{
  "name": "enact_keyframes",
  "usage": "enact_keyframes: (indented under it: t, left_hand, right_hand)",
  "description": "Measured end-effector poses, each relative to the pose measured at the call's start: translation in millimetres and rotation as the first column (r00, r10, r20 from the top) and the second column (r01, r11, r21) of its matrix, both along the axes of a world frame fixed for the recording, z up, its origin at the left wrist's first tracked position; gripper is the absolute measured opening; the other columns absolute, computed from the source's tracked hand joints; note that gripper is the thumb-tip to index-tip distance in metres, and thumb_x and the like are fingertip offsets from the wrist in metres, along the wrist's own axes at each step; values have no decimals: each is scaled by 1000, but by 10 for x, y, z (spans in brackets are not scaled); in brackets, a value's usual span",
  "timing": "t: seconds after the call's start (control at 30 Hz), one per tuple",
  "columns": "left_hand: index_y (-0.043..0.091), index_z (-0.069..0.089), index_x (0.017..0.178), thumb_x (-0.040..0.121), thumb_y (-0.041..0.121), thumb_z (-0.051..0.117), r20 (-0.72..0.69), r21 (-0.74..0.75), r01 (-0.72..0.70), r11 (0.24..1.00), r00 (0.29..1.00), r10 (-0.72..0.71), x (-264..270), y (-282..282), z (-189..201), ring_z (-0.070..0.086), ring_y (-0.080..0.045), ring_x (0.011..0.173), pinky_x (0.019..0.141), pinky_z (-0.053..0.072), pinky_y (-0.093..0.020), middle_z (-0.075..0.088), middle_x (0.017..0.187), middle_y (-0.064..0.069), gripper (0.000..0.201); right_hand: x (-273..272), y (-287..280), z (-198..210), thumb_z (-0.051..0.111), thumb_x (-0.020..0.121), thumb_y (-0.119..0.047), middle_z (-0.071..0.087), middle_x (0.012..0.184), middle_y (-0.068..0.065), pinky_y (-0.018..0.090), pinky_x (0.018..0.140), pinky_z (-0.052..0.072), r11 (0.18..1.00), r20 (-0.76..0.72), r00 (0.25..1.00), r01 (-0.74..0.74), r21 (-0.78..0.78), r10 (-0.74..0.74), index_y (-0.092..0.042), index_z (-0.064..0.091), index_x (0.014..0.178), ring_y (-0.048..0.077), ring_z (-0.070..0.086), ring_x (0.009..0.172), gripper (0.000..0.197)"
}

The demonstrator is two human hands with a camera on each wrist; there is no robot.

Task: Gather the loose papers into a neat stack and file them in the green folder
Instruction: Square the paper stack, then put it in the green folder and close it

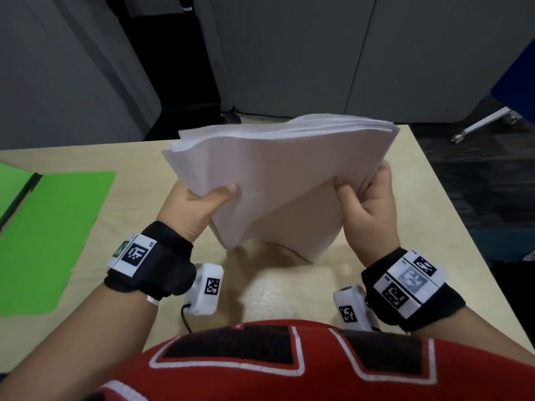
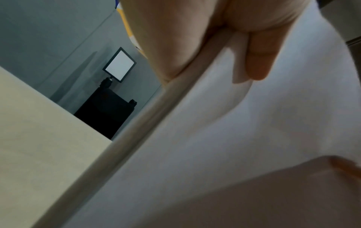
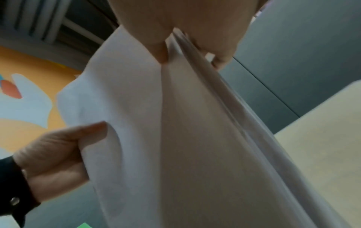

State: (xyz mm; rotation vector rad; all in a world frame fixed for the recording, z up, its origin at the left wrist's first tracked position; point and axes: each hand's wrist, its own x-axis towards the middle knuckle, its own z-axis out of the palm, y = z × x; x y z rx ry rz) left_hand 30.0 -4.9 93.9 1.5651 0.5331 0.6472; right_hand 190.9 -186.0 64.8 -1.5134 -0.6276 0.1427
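Observation:
A thick stack of white papers (image 1: 275, 175) stands tilted on its lower edge on the table, its top leaning away from me. My left hand (image 1: 199, 204) grips the stack's left side, thumb on the front sheet. My right hand (image 1: 367, 198) grips the right side, thumb in front and fingers behind. The sheets bow and their edges are uneven. In the left wrist view my thumb (image 2: 255, 61) presses the paper (image 2: 215, 138). The right wrist view shows the paper stack (image 3: 175, 138) pinched under my right hand, and my left hand (image 3: 58, 154) on its far side. The green folder (image 1: 52, 235) lies open at the table's left.
The light wooden table (image 1: 434, 227) ends just behind the papers and at the right. Grey partitions (image 1: 289, 53) stand beyond it. A chair leg with a castor (image 1: 486, 123) is on the floor at the far right. My red shirt (image 1: 275, 366) fills the bottom.

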Motion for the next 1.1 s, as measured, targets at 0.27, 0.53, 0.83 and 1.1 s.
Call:
enact_keyframes:
  t: [0.27,0.53,0.83,1.1]
  left_hand:
    - [47,70,86,66,26,76,-95,51,2,999,996,3,0,-31,-109,68,-3,94,83,51,-30,74,92,19,30]
    - [27,67,99,67,30,75,70,66,-81,994,995,77,-25,-35,-53,68,-7,96,78,53,-20,75,94,13,33]
    - [41,68,84,77,28,65,-93,149,-44,988,994,58,69,-136,-128,65,10,82,71,49,-9,71,81,30,14]
    - [40,68,86,67,34,74,-103,103,-46,994,993,57,21,-103,-185,66,9,84,71,49,-8,73,84,23,21]
  right_hand:
    - [-11,11,-113,58,87,-22,65,109,-15,30,87,50,966,-73,989,-144,-214,131,-17,47,132,-5,61,98,47]
    - [-75,-58,52,54,94,-7,59,125,-9,20,91,48,995,36,998,-47,92,44,-21,41,135,2,58,114,46]
    - [-138,-6,44,45,95,-17,66,92,-30,22,79,50,999,21,999,-23,-39,24,-30,57,108,-6,61,89,22]
    - [-59,-2,-23,60,91,-15,69,97,-16,39,87,55,978,-86,995,-60,-201,43,-28,56,111,-4,64,88,24]
